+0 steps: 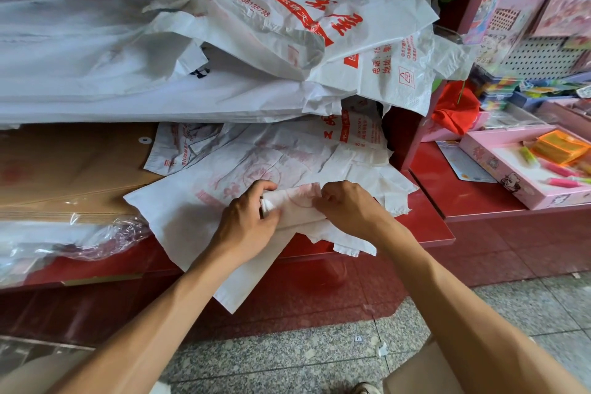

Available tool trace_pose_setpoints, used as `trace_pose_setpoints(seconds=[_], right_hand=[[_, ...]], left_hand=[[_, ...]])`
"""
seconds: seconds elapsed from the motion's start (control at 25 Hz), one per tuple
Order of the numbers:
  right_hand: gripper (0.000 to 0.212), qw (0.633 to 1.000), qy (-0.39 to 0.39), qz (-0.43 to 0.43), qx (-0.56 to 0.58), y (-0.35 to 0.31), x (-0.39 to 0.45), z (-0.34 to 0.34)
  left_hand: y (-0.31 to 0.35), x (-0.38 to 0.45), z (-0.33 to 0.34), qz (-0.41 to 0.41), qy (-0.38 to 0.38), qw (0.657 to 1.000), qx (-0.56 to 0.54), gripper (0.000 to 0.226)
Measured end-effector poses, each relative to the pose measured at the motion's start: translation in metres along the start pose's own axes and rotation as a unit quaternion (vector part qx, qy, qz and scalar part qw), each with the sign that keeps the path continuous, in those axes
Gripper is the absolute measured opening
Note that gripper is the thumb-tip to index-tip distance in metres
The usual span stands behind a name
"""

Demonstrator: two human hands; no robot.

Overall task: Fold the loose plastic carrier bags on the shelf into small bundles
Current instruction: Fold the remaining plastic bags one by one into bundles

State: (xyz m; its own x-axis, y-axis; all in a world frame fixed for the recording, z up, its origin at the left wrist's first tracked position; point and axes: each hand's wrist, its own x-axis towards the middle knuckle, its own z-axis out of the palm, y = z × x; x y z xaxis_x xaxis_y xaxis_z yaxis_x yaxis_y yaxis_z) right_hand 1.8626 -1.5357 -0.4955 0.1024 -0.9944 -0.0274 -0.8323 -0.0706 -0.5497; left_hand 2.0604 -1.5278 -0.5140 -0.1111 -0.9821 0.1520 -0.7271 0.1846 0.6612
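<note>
On the red shelf (425, 227), just below frame centre, the left hand (248, 224) and right hand (347, 206) pinch opposite ends of a half-folded white carrier bag (295, 203), each hand's fingers curled onto the film, above another flat bag (198, 217) that overhangs the shelf edge toward 6 o'clock. More loose printed bags (319, 19) are heaped toward 12 o'clock, with a pink stationery box (524, 166) out at 3 o'clock. The film looks feather-light, limp and slippery, likely to spring open, so I would judge it best pinched at the folded corners and pressed flat while creasing.
</note>
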Motion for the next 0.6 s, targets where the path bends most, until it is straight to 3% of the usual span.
trace_pose_setpoints(seconds=[0.12, 0.28, 0.36, 0.48, 0.6], right_hand=[[0.018, 1.0, 0.014, 0.014, -0.02, 0.001, 0.0, 0.008], [0.048, 0.997, 0.038, -0.034, -0.059, 0.001, 0.0, 0.016], [0.058, 0.992, 0.009, -0.083, -0.094, 0.0, -0.001, 0.019], [0.064, 0.988, -0.021, -0.11, -0.11, -0.002, 0.001, 0.021], [0.069, 0.986, 0.009, -0.146, -0.079, -0.007, 0.002, 0.018]], left_hand=[[-0.004, 0.002, 0.001, -0.042, -0.009, 0.999, 0.016, 0.032], [-0.013, 0.004, 0.005, -0.05, -0.052, 0.985, 0.154, 0.036], [-0.013, 0.004, 0.005, -0.046, -0.048, 0.983, 0.172, 0.031], [-0.011, 0.004, 0.003, -0.02, -0.033, 0.997, 0.063, 0.015], [-0.004, 0.003, -0.002, 0.022, -0.025, 0.995, -0.092, 0.011]])
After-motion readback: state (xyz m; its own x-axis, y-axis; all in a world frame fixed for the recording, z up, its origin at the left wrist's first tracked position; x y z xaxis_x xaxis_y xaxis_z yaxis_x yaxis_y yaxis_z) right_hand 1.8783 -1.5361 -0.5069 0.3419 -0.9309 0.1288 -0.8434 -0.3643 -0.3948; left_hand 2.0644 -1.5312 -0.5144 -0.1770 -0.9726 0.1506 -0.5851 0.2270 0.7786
